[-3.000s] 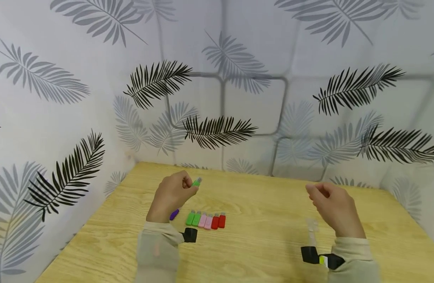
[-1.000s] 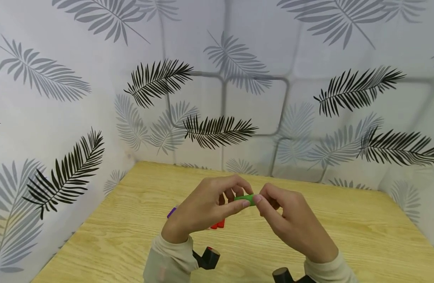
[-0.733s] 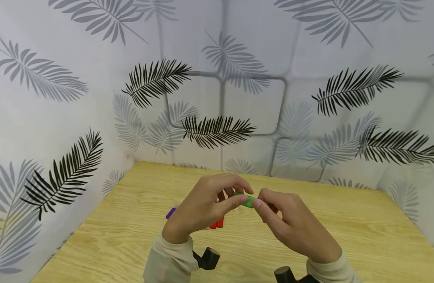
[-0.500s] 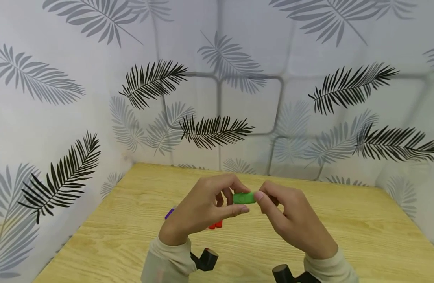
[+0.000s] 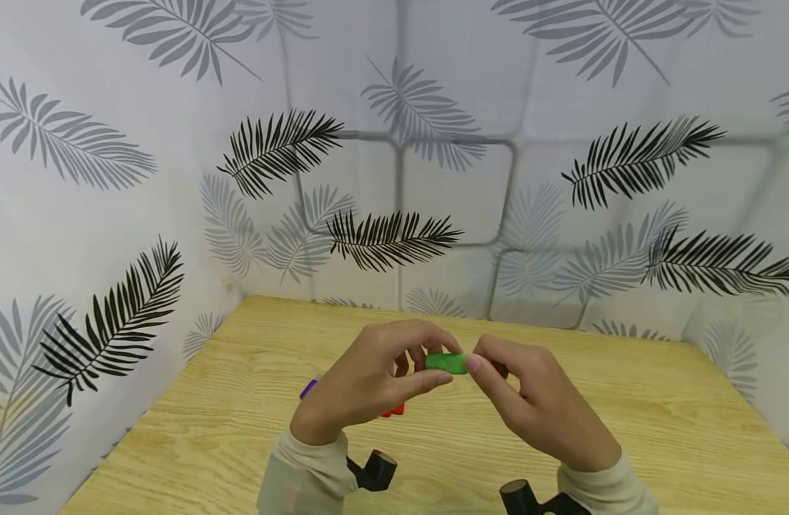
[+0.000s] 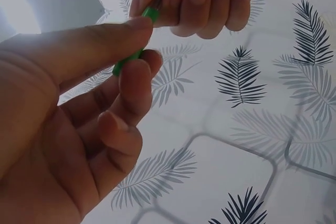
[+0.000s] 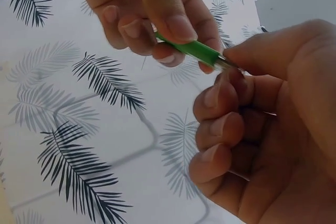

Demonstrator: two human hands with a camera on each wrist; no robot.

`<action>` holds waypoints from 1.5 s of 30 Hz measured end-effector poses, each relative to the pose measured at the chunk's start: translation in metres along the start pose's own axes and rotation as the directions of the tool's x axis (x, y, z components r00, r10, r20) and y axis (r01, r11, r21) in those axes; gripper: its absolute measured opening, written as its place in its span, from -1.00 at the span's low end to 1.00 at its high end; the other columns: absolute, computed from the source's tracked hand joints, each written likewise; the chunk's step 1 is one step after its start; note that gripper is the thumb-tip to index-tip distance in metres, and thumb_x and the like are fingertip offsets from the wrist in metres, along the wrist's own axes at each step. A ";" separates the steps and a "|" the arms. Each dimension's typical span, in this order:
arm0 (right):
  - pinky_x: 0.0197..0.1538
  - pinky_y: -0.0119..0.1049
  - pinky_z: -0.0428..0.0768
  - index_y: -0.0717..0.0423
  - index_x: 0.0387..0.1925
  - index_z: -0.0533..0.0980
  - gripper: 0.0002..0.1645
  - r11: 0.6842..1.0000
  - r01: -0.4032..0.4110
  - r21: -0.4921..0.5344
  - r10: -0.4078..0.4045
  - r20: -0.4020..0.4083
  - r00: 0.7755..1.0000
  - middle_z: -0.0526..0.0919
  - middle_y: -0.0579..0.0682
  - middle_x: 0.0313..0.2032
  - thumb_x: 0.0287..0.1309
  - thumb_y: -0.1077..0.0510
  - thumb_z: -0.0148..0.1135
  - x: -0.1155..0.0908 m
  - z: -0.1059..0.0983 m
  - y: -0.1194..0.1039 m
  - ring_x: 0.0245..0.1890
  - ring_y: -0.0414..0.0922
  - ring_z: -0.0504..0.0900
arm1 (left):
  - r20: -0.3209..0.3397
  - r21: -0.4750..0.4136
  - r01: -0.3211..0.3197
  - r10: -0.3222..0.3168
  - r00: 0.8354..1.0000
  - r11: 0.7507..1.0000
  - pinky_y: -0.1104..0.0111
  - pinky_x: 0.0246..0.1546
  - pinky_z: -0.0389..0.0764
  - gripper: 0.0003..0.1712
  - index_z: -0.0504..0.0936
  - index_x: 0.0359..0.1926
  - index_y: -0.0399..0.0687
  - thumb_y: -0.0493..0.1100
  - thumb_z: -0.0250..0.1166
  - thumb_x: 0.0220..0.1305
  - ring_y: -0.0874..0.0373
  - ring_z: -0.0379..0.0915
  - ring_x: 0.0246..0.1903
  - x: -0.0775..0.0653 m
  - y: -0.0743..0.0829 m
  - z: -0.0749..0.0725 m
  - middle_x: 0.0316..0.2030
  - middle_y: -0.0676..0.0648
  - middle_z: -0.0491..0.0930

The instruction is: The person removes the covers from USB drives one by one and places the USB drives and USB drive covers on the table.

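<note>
A green USB flash drive (image 5: 446,363) is held up above the table between both hands, lying roughly level. My left hand (image 5: 371,379) pinches its green body between thumb and fingers. From the other side my right hand (image 5: 538,393) pinches the end with the metal plug. In the right wrist view the plug (image 7: 229,64) runs in between the right thumb and index finger, so its tip is hidden. The left wrist view also has the drive (image 6: 123,62) under the left thumb, while the other left fingers curl loosely.
Behind my left hand lie red USB drives (image 5: 394,410) on the wooden table (image 5: 484,443), partly covered. A purple drive (image 5: 308,388) shows left of the left wrist. Leaf-patterned cloth (image 5: 458,186) stands round the table's back and left side.
My hands were apart three seconds ago, the left alone holding the green USB drive. They have come together, and the right now grips its plug end. Lately the drive has only tilted slightly.
</note>
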State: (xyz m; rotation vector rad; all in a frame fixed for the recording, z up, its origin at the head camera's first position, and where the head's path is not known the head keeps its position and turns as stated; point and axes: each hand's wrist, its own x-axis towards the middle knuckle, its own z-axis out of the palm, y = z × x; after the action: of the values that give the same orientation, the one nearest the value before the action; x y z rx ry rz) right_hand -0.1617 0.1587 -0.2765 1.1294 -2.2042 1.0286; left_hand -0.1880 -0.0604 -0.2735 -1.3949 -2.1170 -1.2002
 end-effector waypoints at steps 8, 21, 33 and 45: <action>-0.55 -0.50 0.28 -0.15 -0.47 0.41 -0.68 0.999 0.028 -0.028 -0.030 -0.054 0.998 0.25 -0.29 -0.60 0.29 0.33 0.13 0.001 0.000 0.002 -0.65 -0.37 0.22 | -0.021 -0.006 -0.011 0.011 1.000 1.000 0.49 -0.51 0.49 -0.77 0.61 -0.06 0.00 -0.20 0.33 0.26 0.35 0.43 -0.46 0.001 0.000 0.002 -0.25 0.14 0.61; -0.55 -0.49 0.26 -0.16 -0.46 0.39 -0.68 1.000 0.011 -0.004 -0.011 -0.023 1.000 0.20 -0.30 -0.60 0.33 0.32 0.09 0.000 -0.003 0.002 -0.65 -0.38 0.18 | -0.015 -0.036 0.004 -0.004 1.000 0.999 0.49 -0.56 0.46 -0.78 0.63 -0.07 0.01 -0.19 0.34 0.25 0.37 0.42 -0.51 0.001 0.000 0.002 -0.31 0.16 0.62; -0.53 -0.50 0.26 -0.16 -0.42 0.43 -0.68 1.000 0.017 0.000 -0.017 -0.035 0.999 0.18 -0.30 -0.59 0.34 0.34 0.06 -0.002 -0.006 0.003 -0.64 -0.37 0.17 | -0.018 -0.027 0.007 -0.008 1.000 1.000 0.48 -0.49 0.50 -0.79 0.64 -0.10 0.00 -0.20 0.36 0.23 0.39 0.45 -0.47 0.002 0.001 0.004 -0.33 0.17 0.63; -0.54 -0.48 0.25 -0.16 -0.44 0.39 -0.68 1.000 -0.009 0.025 0.009 0.003 1.000 0.17 -0.28 -0.60 0.36 0.32 0.03 -0.003 -0.006 0.001 -0.65 -0.36 0.16 | -0.003 -0.033 0.018 -0.018 1.000 0.999 0.45 -0.46 0.52 -0.78 0.66 -0.09 0.00 -0.19 0.36 0.23 0.35 0.43 -0.47 0.000 0.000 0.001 -0.36 0.17 0.62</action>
State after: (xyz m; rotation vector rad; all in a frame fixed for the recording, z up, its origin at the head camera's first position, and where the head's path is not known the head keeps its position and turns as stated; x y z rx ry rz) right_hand -0.1607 0.1652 -0.2752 1.1337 -2.2064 1.0610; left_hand -0.1874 -0.0598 -0.2740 -1.3895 -2.1214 -1.2485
